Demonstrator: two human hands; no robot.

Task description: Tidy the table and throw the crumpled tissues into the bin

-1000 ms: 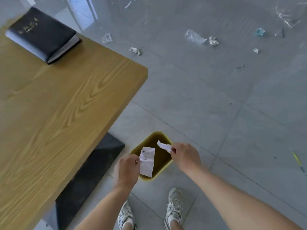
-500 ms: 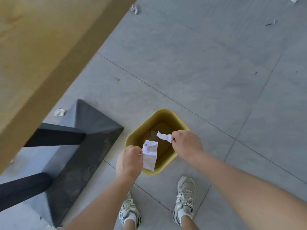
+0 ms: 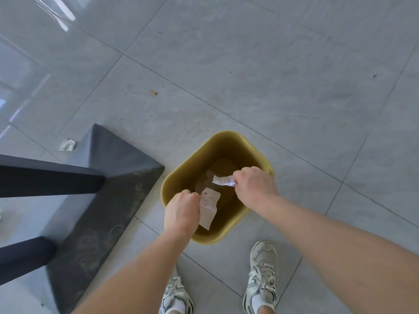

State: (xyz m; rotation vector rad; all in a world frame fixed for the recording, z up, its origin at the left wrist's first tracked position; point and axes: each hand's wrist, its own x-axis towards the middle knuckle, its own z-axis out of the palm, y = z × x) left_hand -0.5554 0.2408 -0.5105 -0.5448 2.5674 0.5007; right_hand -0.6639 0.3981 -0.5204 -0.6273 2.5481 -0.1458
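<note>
head view | larger tissue piece (image 3: pixel 208 207) pinched in left hand (image 3: pixel 181 211) fingers | smaller tissue strip (image 3: pixel 223 179) gripped by right hand (image 3: pixel 254 186) | both held over yellow bin (image 3: pixel 229 234) opening | crumpled scrap (image 3: pixel 67 145) seen at 9 o'clock on floor

The floor (image 3: pixel 249 64) is made of big grey tiles. A dark table base (image 3: pixel 97 196) sits on the left with two black bars (image 3: pixel 45 177) coming out. Two pale shoes (image 3: pixel 264 277) stand at the bottom.
</note>
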